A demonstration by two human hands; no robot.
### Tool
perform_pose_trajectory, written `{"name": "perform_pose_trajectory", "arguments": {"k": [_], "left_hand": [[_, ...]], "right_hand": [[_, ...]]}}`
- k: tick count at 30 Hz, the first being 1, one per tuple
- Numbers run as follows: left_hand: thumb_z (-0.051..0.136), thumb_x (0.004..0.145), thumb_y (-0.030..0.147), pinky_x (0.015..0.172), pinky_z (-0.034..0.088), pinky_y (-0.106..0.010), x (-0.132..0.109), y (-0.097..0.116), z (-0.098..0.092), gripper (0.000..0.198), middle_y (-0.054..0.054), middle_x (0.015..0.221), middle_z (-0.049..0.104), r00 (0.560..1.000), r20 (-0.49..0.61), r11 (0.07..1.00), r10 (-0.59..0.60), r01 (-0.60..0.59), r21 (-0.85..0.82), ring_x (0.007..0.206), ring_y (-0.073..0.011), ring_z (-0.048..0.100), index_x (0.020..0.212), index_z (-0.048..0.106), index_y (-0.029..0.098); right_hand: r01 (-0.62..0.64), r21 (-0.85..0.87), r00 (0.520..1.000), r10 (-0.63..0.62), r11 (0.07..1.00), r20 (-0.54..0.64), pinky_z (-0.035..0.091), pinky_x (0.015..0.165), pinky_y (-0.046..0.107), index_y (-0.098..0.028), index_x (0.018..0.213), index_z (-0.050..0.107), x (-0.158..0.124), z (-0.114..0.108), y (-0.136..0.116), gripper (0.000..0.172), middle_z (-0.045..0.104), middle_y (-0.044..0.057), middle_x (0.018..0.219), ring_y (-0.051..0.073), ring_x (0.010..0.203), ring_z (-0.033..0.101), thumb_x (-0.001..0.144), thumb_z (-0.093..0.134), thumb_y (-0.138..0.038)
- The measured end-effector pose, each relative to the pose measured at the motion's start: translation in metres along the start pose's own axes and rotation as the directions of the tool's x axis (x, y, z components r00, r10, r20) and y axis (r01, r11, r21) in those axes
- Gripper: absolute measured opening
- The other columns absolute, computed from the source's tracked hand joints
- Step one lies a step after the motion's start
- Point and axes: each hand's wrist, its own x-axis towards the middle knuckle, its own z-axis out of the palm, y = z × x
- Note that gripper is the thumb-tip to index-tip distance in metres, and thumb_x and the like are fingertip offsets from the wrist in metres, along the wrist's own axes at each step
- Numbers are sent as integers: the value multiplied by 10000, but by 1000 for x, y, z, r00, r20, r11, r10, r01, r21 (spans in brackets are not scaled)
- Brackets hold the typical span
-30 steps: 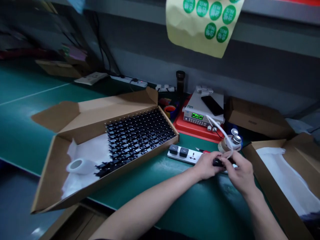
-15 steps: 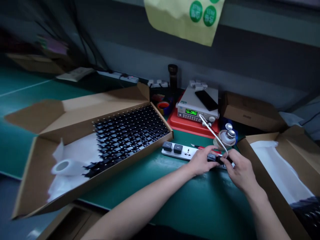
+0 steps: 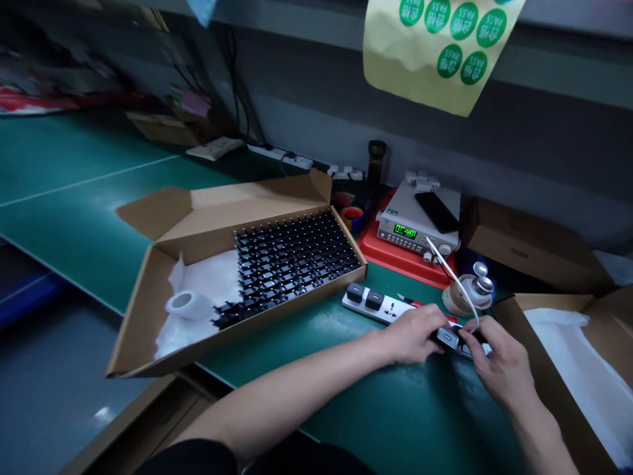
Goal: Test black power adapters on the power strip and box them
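Observation:
My left hand is closed on a small black charger block that sits in the white power strip on the green bench. My right hand pinches the plug end of a white cable right beside that block. The cable arcs back to a grey meter with a green display. Two more black chargers stand plugged in at the strip's left end.
An open cardboard box at left holds rows of black chargers, white foam and a roll of tape. Another open box with white foam lies at right. A phone lies on the meter; a red tray is under it.
The view has swung left and up again. Both hands stay at the power strip; the charger block now sits lower against the strip and the meter's reading has changed.

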Motion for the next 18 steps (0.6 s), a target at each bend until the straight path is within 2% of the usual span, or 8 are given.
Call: {"name": "perform_pose_trajectory", "arguments": {"k": [3,5,8,11,14,16,18], "left_hand": [[841,715,254,958,509,-399,3,-1,13,661,-114,1207,610,993,27,993,-114,113,33,1089,-286,619,1298,537,180],[867,689,267,1008,495,-416,6,-2,23,789,-125,1296,596,993,24,994,-113,112,12,1161,-298,605,1375,484,197],[862,688,273,1051,474,-439,11,-3,36,718,-92,1291,635,990,30,990,-140,141,-3,1205,-298,602,1325,533,229],[873,656,311,1005,499,-464,15,-1,41,643,-54,1191,684,961,9,961,-276,276,-28,1134,-303,641,1229,588,248],[893,622,342,935,529,-450,12,4,38,674,-49,1118,702,931,-9,913,-366,357,-198,1050,-297,666,1220,596,247],[909,596,357,910,536,-444,2,9,31,698,-64,1096,709,923,-40,871,-382,345,-351,1016,-295,669,1214,610,229],[914,583,380,913,535,-448,-16,18,21,689,-82,1099,712,935,-69,836,-347,275,-474,1009,-299,666,1190,641,206]], "right_hand": [[-20,-12,1000,20,1000,-3,475,695,284,-235,910,609,0,1,2,164,660,20,877,173,774,649,1001,522,-340],[-23,-21,1000,22,1000,-10,478,680,286,-234,914,618,0,2,2,168,670,20,877,172,760,654,995,531,-352],[-63,21,998,63,998,-5,490,677,287,-235,902,642,0,-1,0,180,684,19,886,173,767,661,978,555,-373],[-197,188,976,210,962,-53,527,682,300,-229,899,662,7,-10,-8,203,694,36,895,194,781,665,944,604,-418],[-249,333,935,316,909,-163,558,659,316,-226,895,683,27,-22,-24,224,702,47,881,201,734,663,874,698,-449],[-211,403,942,295,890,-158,578,678,338,-228,889,695,47,-23,-39,222,711,58,890,219,765,675,848,730,-443],[-171,475,970,231,864,-71,596,725,362,-221,904,704,68,-14,-56,206,721,74,927,239,841,690,850,734,-417]]}}
